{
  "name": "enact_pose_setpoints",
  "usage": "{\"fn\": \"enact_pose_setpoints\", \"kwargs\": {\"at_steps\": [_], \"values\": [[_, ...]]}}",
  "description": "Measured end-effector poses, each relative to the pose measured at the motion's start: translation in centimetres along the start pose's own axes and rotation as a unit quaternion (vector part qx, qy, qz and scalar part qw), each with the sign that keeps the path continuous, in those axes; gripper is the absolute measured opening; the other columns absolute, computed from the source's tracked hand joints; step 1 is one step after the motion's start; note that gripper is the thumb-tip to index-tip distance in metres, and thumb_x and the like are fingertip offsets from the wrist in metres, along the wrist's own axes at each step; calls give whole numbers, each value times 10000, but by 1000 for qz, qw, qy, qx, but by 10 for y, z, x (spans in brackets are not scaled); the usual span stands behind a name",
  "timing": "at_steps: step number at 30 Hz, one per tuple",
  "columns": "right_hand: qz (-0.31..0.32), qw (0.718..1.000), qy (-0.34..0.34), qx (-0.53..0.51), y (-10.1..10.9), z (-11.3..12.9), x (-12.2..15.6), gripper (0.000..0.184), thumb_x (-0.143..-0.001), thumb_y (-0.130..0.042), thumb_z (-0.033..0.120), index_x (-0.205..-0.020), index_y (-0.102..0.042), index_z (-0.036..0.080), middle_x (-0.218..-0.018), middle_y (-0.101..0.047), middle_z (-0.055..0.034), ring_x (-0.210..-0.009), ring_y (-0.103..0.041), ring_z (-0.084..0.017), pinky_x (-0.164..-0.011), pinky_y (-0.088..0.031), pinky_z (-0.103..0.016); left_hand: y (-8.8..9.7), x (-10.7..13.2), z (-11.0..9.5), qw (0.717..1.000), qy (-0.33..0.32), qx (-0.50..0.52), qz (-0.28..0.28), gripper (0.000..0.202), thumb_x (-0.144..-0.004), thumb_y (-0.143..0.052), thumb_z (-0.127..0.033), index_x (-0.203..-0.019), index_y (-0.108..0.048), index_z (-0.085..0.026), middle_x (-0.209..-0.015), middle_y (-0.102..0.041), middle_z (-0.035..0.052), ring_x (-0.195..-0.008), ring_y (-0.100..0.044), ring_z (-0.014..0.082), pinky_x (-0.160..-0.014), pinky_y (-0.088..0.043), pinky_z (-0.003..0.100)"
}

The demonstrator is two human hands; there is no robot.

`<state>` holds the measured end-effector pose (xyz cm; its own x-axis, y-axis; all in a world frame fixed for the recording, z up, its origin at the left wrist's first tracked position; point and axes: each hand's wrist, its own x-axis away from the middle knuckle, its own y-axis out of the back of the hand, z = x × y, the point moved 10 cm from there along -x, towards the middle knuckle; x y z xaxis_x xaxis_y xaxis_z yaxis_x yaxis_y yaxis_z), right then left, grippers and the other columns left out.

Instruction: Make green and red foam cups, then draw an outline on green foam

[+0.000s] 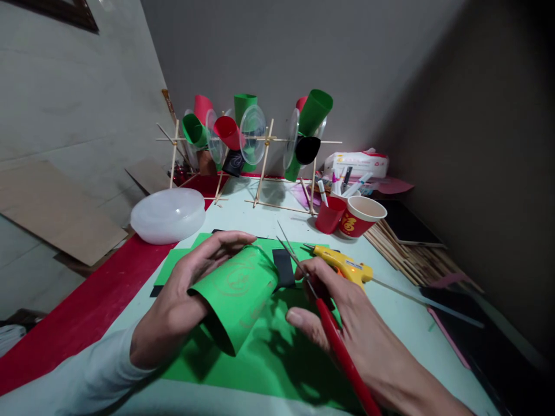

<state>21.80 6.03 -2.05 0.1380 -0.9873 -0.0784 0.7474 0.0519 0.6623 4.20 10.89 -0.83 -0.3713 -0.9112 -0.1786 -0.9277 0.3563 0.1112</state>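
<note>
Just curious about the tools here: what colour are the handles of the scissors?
Red. The head view shows it best, on the scissors in the right hand.

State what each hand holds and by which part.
Left hand clasps rolled green paper around its outer curve; right hand grips red scissors by the handles.

The left hand (pixel 191 292) comes in from the lower left, its forearm in a white sleeve. The back of the hand faces up, and the fingers are long and curved over in a wrapping grip. The right hand (pixel 347 323) enters from the lower right with the wrist bare, fingers folded in a grip and thumb stretched toward the left hand. The two are near but apart.
</note>
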Motion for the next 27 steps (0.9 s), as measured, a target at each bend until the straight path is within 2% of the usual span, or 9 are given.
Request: {"fn": "enact_pose_setpoints", "kwargs": {"at_steps": [4,9,13,17,22,27], "values": [[58,998,-12,-1,-17,-4,7,471,-848,-633,656,-1059,-497,257,-997,-585,-36,-895,-565,-253,-743,-478,-385,-3,2,1,1000,-3,9,8,390,-810,-775,-389,-1188,-685,-361,-1238,-690,-29,-1202,-628,211,-960,-530,174],[72,997,-12,-1,-24,-8,11,525,-856,-609,704,-1138,-472,284,-1055,-550,-32,-971,-553,-265,-807,-474,-420,-10,2,1,1000,7,11,16,392,-783,-800,-379,-1157,-691,-420,-1185,-707,-78,-1164,-652,161,-909,-525,104],[68,998,-10,15,-22,-6,10,450,-878,-620,645,-1078,-470,270,-991,-556,-24,-895,-543,-251,-726,-439,-379,-11,3,2,1000,11,22,13,389,-786,-794,-363,-1158,-693,-410,-1147,-718,-76,-1142,-662,152,-896,-517,82],[57,998,-6,28,-20,-3,8,358,-907,-621,577,-968,-462,263,-887,-561,7,-786,-518,-208,-662,-391,-329,-11,5,3,999,20,28,4,389,-782,-801,-365,-1156,-693,-375,-1163,-715,-57,-1143,-662,165,-912,-530,116],[43,998,0,41,-18,-5,7,352,-921,-603,577,-878,-462,257,-722,-509,41,-660,-455,-170,-588,-322,-281,-11,4,4,999,29,34,8,454,-757,-816,-363,-1187,-669,-358,-1193,-694,-39,-1179,-630,192,-931,-535,160],[37,999,20,28,-15,-1,8,362,-951,-573,544,-793,-436,248,-611,-422,74,-570,-377,-130,-537,-286,-260,-12,3,4,999,17,33,23,385,-826,-768,-354,-1194,-654,-374,-1200,-678,-45,-1197,-611,157,-945,-500,119]]}}
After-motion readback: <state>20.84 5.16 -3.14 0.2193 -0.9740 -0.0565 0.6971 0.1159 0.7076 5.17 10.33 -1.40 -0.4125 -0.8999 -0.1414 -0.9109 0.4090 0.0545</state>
